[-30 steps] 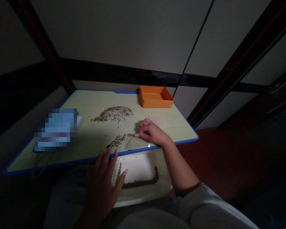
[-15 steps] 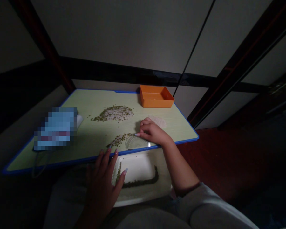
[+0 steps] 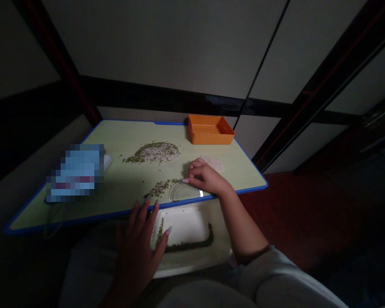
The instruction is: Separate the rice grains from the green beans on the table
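Tableside — left hand [image 3: 137, 246] spread, right hand [image 3: 207, 177] curled

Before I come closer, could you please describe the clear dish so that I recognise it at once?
Find the blue-edged table. At its near edge, by the right hand and the small mixed pile, lies the dish. It is round and see-through, unlike the orange box and white tub.

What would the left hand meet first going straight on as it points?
Likely the small scatter of green and pale grains just ahead of the left hand, though its height over the table edge is unclear.
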Tool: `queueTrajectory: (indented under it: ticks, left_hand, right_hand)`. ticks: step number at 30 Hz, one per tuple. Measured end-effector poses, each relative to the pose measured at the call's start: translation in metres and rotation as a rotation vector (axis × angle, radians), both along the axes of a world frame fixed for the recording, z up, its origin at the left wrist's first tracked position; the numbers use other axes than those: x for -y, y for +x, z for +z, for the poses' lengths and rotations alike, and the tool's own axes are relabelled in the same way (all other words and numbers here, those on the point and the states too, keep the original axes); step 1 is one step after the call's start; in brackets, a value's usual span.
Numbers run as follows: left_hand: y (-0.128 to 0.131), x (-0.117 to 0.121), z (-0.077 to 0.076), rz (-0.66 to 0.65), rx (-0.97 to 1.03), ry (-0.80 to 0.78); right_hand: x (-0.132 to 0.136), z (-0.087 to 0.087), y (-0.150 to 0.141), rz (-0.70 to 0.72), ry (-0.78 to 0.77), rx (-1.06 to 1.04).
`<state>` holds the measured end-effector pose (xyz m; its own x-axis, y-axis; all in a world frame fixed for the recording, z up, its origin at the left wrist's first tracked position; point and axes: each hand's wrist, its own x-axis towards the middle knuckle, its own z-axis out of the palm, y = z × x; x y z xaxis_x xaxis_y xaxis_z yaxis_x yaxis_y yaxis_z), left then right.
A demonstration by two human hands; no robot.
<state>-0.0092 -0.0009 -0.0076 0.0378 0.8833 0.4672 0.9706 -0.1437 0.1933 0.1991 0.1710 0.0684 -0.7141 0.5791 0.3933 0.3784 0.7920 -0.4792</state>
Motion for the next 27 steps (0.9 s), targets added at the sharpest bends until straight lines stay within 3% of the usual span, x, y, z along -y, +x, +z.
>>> queueTrajectory:
  ticks: [27]
  left_hand:
    - [0.0002,0.0006,-0.0023,0.009,0.011,-0.01]
  right_hand:
    - [-0.0003,-0.0002,0.001,0.009,-0.022,-0.018]
